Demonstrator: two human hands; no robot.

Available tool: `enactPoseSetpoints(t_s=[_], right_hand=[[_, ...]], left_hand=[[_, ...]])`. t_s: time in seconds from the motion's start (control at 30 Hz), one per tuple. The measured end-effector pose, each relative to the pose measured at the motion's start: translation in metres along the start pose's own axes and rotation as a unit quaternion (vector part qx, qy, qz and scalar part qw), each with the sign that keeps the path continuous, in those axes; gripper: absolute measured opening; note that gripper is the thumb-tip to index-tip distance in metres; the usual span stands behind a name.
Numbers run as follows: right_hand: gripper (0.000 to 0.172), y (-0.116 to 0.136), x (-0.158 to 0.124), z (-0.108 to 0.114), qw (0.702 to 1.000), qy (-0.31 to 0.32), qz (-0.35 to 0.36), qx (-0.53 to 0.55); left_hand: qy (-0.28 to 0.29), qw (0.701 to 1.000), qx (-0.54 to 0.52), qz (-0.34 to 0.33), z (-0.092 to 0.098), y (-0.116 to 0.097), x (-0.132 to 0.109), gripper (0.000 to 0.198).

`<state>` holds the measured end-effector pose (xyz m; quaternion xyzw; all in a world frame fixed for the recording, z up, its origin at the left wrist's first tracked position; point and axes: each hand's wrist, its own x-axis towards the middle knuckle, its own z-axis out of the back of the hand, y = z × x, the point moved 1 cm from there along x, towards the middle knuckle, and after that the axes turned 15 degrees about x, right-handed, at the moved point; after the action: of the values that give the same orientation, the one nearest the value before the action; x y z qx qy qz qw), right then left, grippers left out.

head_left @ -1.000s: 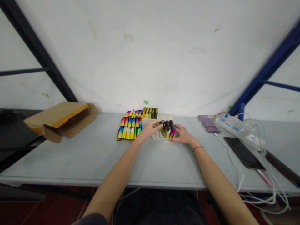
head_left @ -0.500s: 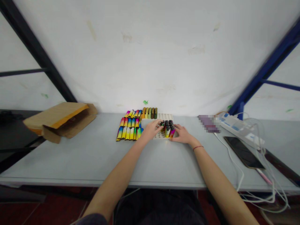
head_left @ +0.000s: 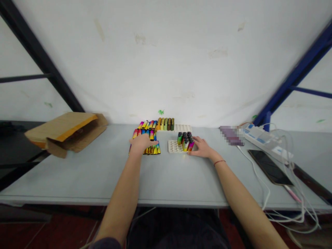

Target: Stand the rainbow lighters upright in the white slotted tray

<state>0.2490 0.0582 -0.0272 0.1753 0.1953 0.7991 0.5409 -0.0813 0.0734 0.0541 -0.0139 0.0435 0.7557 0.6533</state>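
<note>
A white tray with round holes (head_left: 175, 147) holds several upright lighters (head_left: 185, 141) with black tops and multicoloured bodies at its right end. My right hand (head_left: 203, 148) rests at that end, thumb and fingers spread around its corner beside the lighters. To the left, shiny multicoloured lighters (head_left: 148, 134) lie in stacked rows. Over the front rows is my left hand (head_left: 141, 143), thumb stretched out to the right and apart from the fingers. Its other fingertips are partly hidden, and I see nothing held in it.
Behind stands a second white tray (head_left: 183, 128), with upright gold and green pieces (head_left: 166, 123) at its left. An opened cardboard box (head_left: 66, 129) lies at the left. A phone (head_left: 270, 167), a power strip (head_left: 267, 141) and loose white cables occupy the right side.
My left hand has moved left from the front tray to the stacked lighters. A green lighter now stands in the tray where that hand was. My right hand has stayed put.
</note>
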Motion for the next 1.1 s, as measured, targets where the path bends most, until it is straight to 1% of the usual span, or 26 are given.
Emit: enactPoseSetpoints(t_s=[0.07, 0.13, 0.27, 0.33, 0.4, 0.47, 0.5, 0.53, 0.6, 0.67, 0.7, 0.77, 0.9, 0.93, 1.03, 1.1], right_hand=[[0.096, 0.0, 0.0, 0.0, 1.0, 0.002, 0.001, 0.001], [0.098, 0.0, 0.0, 0.001, 1.0, 0.008, -0.002, -0.001], [0.096, 0.001, 0.0, 0.001, 1.0, 0.012, -0.003, -0.005], [0.094, 0.0, 0.001, 0.0, 1.0, 0.006, -0.002, -0.005], [0.093, -0.001, 0.001, -0.001, 1.0, 0.0, -0.003, -0.003], [0.094, -0.001, 0.001, -0.002, 1.0, -0.002, -0.004, 0.0], [0.094, -0.002, 0.001, -0.002, 1.0, -0.001, -0.003, 0.0], [0.094, -0.002, 0.0, -0.001, 1.0, 0.0, -0.003, 0.001], [0.095, -0.002, 0.0, -0.001, 1.0, 0.002, -0.002, 0.001], [0.096, -0.001, 0.0, 0.0, 1.0, 0.004, -0.002, 0.001], [0.096, -0.001, 0.0, 0.001, 1.0, 0.006, -0.002, 0.0], [0.098, -0.001, 0.0, 0.001, 1.0, 0.011, -0.004, -0.002], [0.098, 0.0, 0.0, 0.001, 1.0, 0.012, -0.007, -0.003], [0.097, 0.0, 0.0, 0.001, 1.0, 0.01, -0.007, -0.002], [0.097, 0.001, -0.001, 0.002, 1.0, 0.01, -0.008, -0.002], [0.097, 0.002, -0.001, 0.002, 1.0, 0.012, -0.008, -0.004]], left_hand=[[-0.001, 1.0, 0.014, 0.0, -0.002, -0.006, -0.001, 0.051], [0.003, 1.0, 0.015, -0.006, -0.004, -0.013, -0.002, 0.047], [0.008, 1.0, 0.003, -0.015, -0.004, -0.02, -0.005, 0.033], [-0.002, 1.0, -0.011, -0.021, -0.003, -0.02, -0.006, 0.026], [-0.017, 0.998, -0.052, -0.033, -0.002, -0.02, -0.006, 0.022], [-0.034, 0.989, -0.137, -0.045, 0.0, -0.021, -0.006, 0.025], [-0.043, 0.978, -0.198, -0.052, 0.0, -0.022, -0.005, 0.028], [-0.052, 0.96, -0.269, -0.063, 0.0, -0.025, -0.005, 0.03], [-0.056, 0.903, -0.416, -0.089, 0.0, -0.032, -0.006, 0.027], [-0.03, 0.84, -0.531, -0.11, -0.002, -0.042, -0.008, 0.019], [-0.012, 0.816, -0.567, -0.114, -0.003, -0.048, -0.01, 0.015], [0.01, 0.782, -0.614, -0.11, -0.005, -0.058, -0.013, 0.013], [0.034, 0.726, -0.681, -0.089, -0.006, -0.072, -0.017, 0.014], [0.05, 0.713, -0.694, -0.085, -0.005, -0.075, -0.017, 0.018], [0.103, 0.684, -0.719, -0.069, -0.006, -0.08, -0.019, 0.039], [0.121, 0.67, -0.73, -0.057, -0.007, -0.082, -0.021, 0.044]])
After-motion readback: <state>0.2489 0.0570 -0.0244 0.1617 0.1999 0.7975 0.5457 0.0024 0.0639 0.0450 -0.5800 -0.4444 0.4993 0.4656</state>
